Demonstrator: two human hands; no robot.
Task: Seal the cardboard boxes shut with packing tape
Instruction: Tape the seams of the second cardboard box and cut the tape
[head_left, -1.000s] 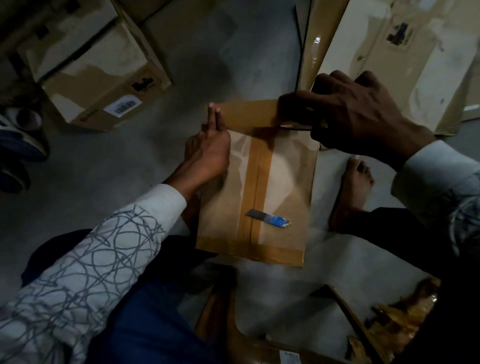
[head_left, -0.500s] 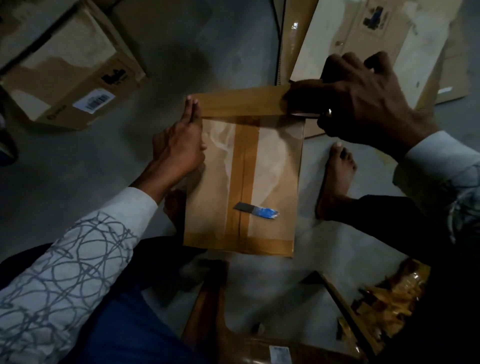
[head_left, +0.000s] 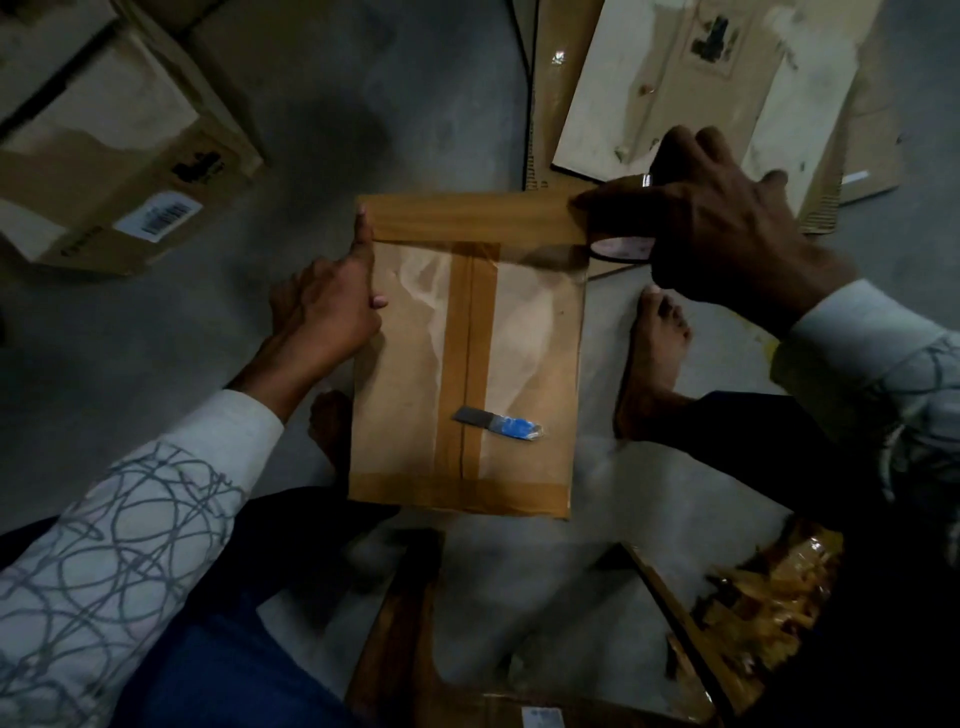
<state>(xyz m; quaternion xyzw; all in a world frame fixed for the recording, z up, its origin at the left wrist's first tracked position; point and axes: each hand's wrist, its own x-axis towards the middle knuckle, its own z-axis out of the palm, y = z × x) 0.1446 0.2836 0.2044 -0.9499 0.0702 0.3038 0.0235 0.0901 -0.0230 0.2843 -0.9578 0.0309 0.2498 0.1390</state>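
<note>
One strip of packing tape (head_left: 467, 215) lies stretched across the far edge of the cardboard box (head_left: 524, 322). The box sits on the floor just beside a bare foot (head_left: 657, 358), its centre seam and near edge already taped. The strip's long axis runs left to right, square across the seam tape that runs away from me. From my station I read the left hand (head_left: 327, 306) as the anchor. Its index finger (head_left: 362, 234) is straight and presses the strip's free end down at the far left corner, with the thumb resting on the lid. The right hand (head_left: 727, 228) is wrapped round the tape roll (head_left: 621, 247) at the far right corner, fingers curled over it. I judge the coming move to be the cut at that corner. The small cutter (head_left: 498, 423), grey blade and blue handle, lies loose on the lid toward the near end. It is nearer the left hand than the right, though the left is busy pinning. Farther out, a second box (head_left: 104, 156) at far left carries a white barcode label (head_left: 158, 214) and a dark logo, neither readable. Flattened cardboard (head_left: 675, 78) beyond the roll shows a dark printed mark, also illegible. I can make out no brand.
</note>
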